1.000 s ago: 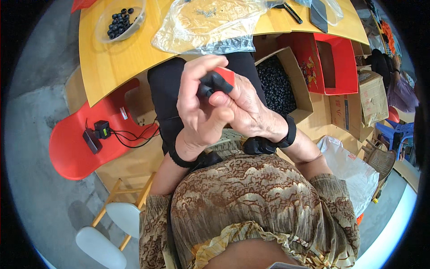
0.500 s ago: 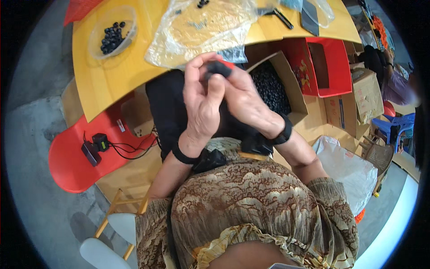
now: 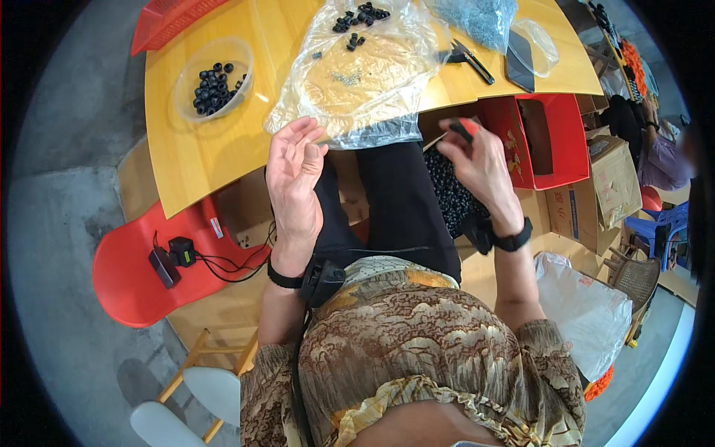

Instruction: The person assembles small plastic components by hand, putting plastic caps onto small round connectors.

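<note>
My left hand [image 3: 296, 182] is raised just off the table's near edge, beside the clear plastic bag [image 3: 365, 123]. Its fingers are loosely bent and apart from the thumb, with nothing visible in them. Farther right, my right hand [image 3: 482, 165] hovers over the cardboard box of small black pieces [image 3: 449, 186]. Thumb and forefinger stand apart there. A black-and-red band [image 3: 465, 130] seems wrapped around a finger of that hand. On the bag lie loose black bead-like pieces [image 3: 361, 18] and a few tiny silvery bits [image 3: 346, 78].
A clear round tub [image 3: 179, 93] with black pieces stands at left on the yellow table [image 3: 167, 149]. Black-handled snips [image 3: 473, 63] lie at back right. A red box [image 3: 562, 149] sits beside the cardboard box. At left is a red chair [image 3: 123, 276] with cables; a person [image 3: 663, 149] is at far right.
My hands were together in front of me, around the black-and-red band. Now they are apart: the right has moved right over the cardboard box, the left slightly left. The view has shifted a little.
</note>
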{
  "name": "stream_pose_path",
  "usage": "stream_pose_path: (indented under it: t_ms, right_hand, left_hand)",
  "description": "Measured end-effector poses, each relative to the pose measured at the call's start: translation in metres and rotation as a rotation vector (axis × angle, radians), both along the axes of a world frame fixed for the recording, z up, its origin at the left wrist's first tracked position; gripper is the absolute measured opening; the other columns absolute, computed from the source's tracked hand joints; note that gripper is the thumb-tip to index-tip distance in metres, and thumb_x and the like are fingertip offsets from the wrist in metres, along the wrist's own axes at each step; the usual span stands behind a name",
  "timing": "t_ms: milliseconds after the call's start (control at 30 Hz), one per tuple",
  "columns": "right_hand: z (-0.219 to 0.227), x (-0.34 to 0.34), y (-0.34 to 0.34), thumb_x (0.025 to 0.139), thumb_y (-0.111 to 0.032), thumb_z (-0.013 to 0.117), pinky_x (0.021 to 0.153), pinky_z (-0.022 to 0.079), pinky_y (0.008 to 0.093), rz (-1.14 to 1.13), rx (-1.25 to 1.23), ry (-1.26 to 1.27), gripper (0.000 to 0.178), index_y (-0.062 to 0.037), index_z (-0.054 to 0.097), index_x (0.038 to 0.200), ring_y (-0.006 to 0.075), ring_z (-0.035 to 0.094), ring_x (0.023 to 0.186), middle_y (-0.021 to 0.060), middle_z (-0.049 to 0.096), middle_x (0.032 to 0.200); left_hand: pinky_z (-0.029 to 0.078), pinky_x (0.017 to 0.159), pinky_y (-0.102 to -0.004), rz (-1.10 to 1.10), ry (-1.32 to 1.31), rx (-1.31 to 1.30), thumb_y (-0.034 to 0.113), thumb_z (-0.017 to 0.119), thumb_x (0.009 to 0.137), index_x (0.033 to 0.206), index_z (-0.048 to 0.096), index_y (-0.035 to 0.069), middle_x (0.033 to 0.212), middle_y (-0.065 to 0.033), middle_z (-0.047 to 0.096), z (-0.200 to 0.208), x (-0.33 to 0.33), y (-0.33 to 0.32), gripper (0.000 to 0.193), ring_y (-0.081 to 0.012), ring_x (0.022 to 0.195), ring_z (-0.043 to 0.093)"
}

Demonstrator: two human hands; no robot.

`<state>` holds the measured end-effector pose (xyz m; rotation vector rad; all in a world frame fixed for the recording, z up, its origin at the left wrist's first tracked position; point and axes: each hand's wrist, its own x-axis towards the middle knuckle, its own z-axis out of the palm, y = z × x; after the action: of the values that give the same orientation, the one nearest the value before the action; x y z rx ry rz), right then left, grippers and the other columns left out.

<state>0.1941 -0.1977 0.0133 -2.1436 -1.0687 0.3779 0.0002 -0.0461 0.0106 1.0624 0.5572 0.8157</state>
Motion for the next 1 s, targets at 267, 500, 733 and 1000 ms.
stream_pose_path:
  t_ms: [267, 500, 733, 1000]
  right_hand:
    - [0.017, 0.038, 0.128, 0.071, -0.012, 0.063, 0.058, 0.045, 0.039, 0.192, 0.134, -0.462, 0.02, 0.002, 0.059, 0.085, 0.0358, 0.058, 0.067, 0.0188, 0.06, 0.074]
    - [-0.021, 0.066, 0.173, 0.068, -0.011, 0.062, 0.063, 0.047, 0.0416, 0.204, 0.21, -0.589, 0.016, 0.0022, 0.059, 0.077, 0.0372, 0.058, 0.071, 0.02, 0.06, 0.075]
    - [0.001, 0.051, 0.163, 0.067, -0.013, 0.064, 0.064, 0.048, 0.0404, 0.097, 0.098, -0.526, 0.016, 0.0006, 0.059, 0.075, 0.0371, 0.059, 0.07, 0.0217, 0.06, 0.072]
    - [0.006, 0.052, 0.143, 0.066, -0.007, 0.056, 0.059, 0.047, 0.0425, 0.172, 0.085, -0.494, 0.011, 0.0024, 0.059, 0.071, 0.0396, 0.058, 0.066, 0.0251, 0.057, 0.067]
  left_hand:
    - [0.04, 0.083, -0.0262, -0.062, 0.078, 0.127, 0.014, 0.059, 0.085, 0.107, 0.05, 0.0, 0.103, -0.0074, 0.054, 0.012, 0.006, 0.005, 0.028, -0.0141, 0.097, 0.051]
    - [0.041, 0.078, -0.0214, -0.179, 0.107, 0.11, 0.01, 0.06, 0.084, 0.1, 0.054, -0.001, 0.092, -0.0049, 0.057, 0.011, 0.009, 0.001, 0.02, -0.0089, 0.085, 0.053]
    - [0.042, 0.072, -0.0203, -0.104, 0.112, 0.104, 0.01, 0.061, 0.083, 0.096, 0.056, -0.001, 0.088, -0.0035, 0.057, 0.013, 0.006, 0.007, 0.018, -0.0075, 0.08, 0.052]
    - [0.043, 0.066, -0.022, 0.294, 0.489, 0.841, 0.001, 0.06, 0.077, 0.086, 0.06, 0.0, 0.077, -0.0023, 0.058, 0.058, -0.021, 0.067, 0.009, -0.0088, 0.07, 0.053]
